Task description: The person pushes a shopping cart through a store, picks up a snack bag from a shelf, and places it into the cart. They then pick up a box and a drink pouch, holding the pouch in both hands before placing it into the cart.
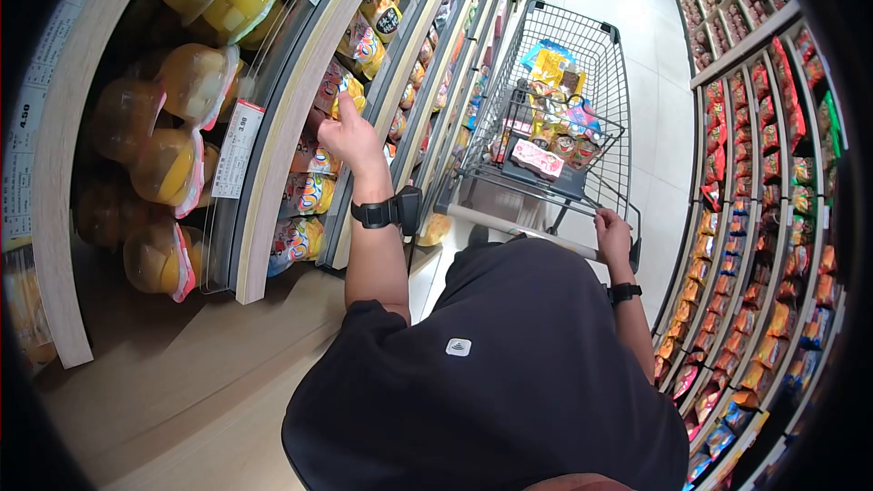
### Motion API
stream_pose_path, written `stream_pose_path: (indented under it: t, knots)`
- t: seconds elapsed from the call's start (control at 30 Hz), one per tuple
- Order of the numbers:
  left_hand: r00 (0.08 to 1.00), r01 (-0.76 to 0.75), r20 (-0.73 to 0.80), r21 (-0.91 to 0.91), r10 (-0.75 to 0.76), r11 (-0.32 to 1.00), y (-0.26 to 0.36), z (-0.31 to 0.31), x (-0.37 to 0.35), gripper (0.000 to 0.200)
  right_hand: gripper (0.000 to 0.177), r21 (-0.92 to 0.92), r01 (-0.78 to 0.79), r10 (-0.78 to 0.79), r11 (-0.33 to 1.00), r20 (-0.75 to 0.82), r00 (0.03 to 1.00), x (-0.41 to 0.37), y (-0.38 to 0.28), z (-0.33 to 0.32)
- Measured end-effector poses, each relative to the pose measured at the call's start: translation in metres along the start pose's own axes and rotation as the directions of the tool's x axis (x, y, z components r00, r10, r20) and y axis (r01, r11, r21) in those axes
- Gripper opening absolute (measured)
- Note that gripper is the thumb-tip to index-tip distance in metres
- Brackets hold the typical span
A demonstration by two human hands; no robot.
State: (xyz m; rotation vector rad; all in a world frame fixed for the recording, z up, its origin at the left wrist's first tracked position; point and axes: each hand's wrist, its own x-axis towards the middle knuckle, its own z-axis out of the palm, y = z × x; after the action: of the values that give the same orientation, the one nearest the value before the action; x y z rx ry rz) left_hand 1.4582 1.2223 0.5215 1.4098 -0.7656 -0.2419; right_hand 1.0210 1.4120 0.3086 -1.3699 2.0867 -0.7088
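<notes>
At the left shelf, my left hand (pixel 352 138) is closed on a small yellow and brown snack packet (pixel 346 86), with more bright packets (pixel 314 193) lying just below it. The black wire shopping cart (pixel 625 100) stands ahead of me. My right hand (pixel 613 235) is at its right rear corner, near the handle (pixel 523 229), with the fingers curled on a thin part of the cart. Inside the cart are several colourful packets (pixel 548 109) and a pink and white box (pixel 536 158).
Wooden-edged shelves (pixel 300 109) with price labels (pixel 239 150) run along my left, holding clear cups of yellow fruit (pixel 166 166). On the right, long racks (pixel 727 218) hold rows of small packets. Pale tiled floor (pixel 647 64) lies between them.
</notes>
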Motion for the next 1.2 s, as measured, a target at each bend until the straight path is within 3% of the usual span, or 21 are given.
stream_pose_path:
  t: [0.17, 0.47, 0.53, 0.67, 0.83, 1.07, 1.13, 1.2]
  knots:
    - [0.999, 0.017, 0.032, 0.054, -0.019, 0.998, 0.003, -0.003, -0.001, 0.053, 0.019, 0.001, 0.010, -0.010, 1.000, -0.002, 1.000, -0.001, -0.003, -0.002]
    - [0.999, -0.036, -0.014, -0.009, 0.036, 0.999, -0.009, 0.001, 0.002, 0.054, 0.019, -0.022, -0.004, 0.004, 1.000, 0.008, 1.000, -0.001, -0.006, -0.003]
    - [0.993, -0.113, -0.026, -0.009, 0.113, 0.994, -0.017, 0.001, 0.006, 0.052, 0.019, -0.023, -0.006, 0.006, 1.000, 0.009, 1.000, -0.001, -0.005, -0.003]
    - [0.997, -0.079, -0.017, 0.057, 0.080, 0.995, -0.017, 0.000, 0.005, 0.050, 0.019, -0.010, -0.005, 0.005, 1.000, 0.002, 1.000, -0.001, -0.003, -0.002]
    - [0.971, -0.230, -0.048, 0.075, 0.234, 0.970, -0.038, 0.001, 0.015, 0.051, 0.019, 0.002, 0.012, -0.012, 1.000, 0.004, 1.000, 0.000, 0.002, 0.000]
    - [0.982, -0.184, -0.035, 0.081, 0.187, 0.980, -0.027, -0.001, 0.010, 0.054, 0.019, 0.009, 0.013, -0.013, 1.000, 0.005, 1.000, 0.001, 0.004, 0.001]
    - [0.997, -0.069, -0.027, 0.044, 0.071, 0.997, -0.011, 0.000, 0.002, 0.055, 0.019, 0.018, 0.010, -0.010, 1.000, 0.001, 1.000, 0.001, 0.005, 0.002]
    - [0.994, -0.104, -0.033, 0.046, 0.105, 0.994, -0.026, 0.000, 0.008, 0.055, 0.019, 0.016, 0.011, -0.011, 1.000, 0.000, 1.000, 0.001, 0.005, 0.002]
